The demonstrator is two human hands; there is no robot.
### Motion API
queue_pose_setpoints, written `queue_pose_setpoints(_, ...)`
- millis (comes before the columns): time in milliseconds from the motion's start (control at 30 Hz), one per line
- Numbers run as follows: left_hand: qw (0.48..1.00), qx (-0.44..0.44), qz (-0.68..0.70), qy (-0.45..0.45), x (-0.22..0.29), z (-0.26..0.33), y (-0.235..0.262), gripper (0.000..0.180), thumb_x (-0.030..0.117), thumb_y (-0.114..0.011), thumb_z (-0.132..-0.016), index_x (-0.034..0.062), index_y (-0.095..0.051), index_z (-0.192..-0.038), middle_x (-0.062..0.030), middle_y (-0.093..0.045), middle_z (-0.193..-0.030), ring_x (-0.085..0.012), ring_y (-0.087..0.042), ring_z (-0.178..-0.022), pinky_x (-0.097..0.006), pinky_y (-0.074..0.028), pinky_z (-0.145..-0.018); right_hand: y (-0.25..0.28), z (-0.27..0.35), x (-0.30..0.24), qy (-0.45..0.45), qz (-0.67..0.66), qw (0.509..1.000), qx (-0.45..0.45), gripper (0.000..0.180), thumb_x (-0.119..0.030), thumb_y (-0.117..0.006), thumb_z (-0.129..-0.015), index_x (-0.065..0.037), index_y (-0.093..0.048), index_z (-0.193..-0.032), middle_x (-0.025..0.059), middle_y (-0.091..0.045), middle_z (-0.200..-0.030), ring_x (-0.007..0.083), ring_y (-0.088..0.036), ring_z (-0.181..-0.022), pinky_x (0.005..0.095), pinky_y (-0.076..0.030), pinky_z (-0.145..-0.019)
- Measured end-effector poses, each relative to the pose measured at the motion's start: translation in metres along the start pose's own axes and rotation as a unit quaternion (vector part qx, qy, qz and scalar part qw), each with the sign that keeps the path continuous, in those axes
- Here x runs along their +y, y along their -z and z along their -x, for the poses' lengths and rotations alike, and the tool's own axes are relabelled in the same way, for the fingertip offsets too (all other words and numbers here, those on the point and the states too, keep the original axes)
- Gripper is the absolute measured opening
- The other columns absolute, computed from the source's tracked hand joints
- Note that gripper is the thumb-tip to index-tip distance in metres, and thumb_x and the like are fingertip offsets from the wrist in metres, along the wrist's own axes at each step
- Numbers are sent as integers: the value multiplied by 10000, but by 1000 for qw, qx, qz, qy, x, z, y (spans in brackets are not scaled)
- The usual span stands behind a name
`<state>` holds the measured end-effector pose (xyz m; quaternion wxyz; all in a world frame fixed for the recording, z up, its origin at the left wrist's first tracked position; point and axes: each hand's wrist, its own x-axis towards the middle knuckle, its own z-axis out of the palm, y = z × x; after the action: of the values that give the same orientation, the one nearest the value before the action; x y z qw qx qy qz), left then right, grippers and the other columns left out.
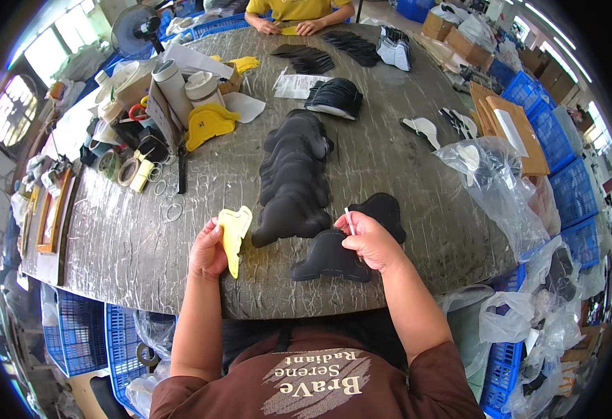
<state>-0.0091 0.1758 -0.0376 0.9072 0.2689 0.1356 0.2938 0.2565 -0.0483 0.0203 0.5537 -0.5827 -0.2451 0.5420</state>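
A yellow curved template (234, 234) is gripped by its left edge in my left hand (209, 250), held up on edge above the table. In my right hand (374, 244) is a thin white pen (350, 221), pinched and pointing up and away. Its fingers also touch the top right of a black shaped piece (330, 258), which has faint light lines along its lower edge. Another black piece (382, 213) lies just beyond my right hand, partly hidden by it. Farther off, a long row of overlapping black pieces (294, 178) runs away from me.
Across the table (201, 279), a person in a yellow shirt (299, 10) works with both hands. A yellow template (210, 124), tape rolls (128, 171) and containers crowd the left. Clear plastic bags (484, 185) and blue crates (550, 133) stand right; a black stack (334, 98) sits farther back.
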Motion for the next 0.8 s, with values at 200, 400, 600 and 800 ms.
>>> queue_pose_setpoints(200, 1000, 5, -1, -7, 0, 1, 0, 129, 33, -657, -866, 47, -604, -982, -110, -667, -1076, -255, -653, -1011, -398, -534, -915, -1, 3, 2, -7, -2, 1000, -3, 342, 50, -549, -740, -25, -535, -1073, 20, -516, -917, 65, -490, -749, 192, -384, -561)
queue_pose_setpoints(400, 1000, 3, 10, -9, -1, 1, -3, 138, 32, -658, -866, 49, -615, -995, -115, -666, -1091, -263, -649, -1027, -407, -533, -917, -18, 17, 9, 131, 45, 990, 1, 390, 71, -577, -740, -50, -527, -1107, 14, -485, -936, 96, -489, -854, 255, -441, -806)
queue_pose_setpoints(600, 1000, 1, 10, -7, -2, 1, -3, 136, 35, -660, -866, 49, -622, -995, -121, -670, -1081, -269, -653, -1022, -419, -541, -901, -27, 31, 6, 135, 65, 989, -8, 417, 81, -588, -763, -74, -511, -1142, 18, -513, -952, 101, -510, -902, 268, -446, -842)
queue_pose_setpoints(800, 1000, 3, 14, -3, -3, 0, -4, 124, 33, -659, -866, 51, -627, -984, -122, -675, -1064, -272, -662, -1002, -420, -554, -878, -28, 40, 4, 146, 68, 987, -16, 429, 84, -594, -770, -83, -505, -1155, 18, -512, -967, 100, -514, -915, 264, -451, -839)
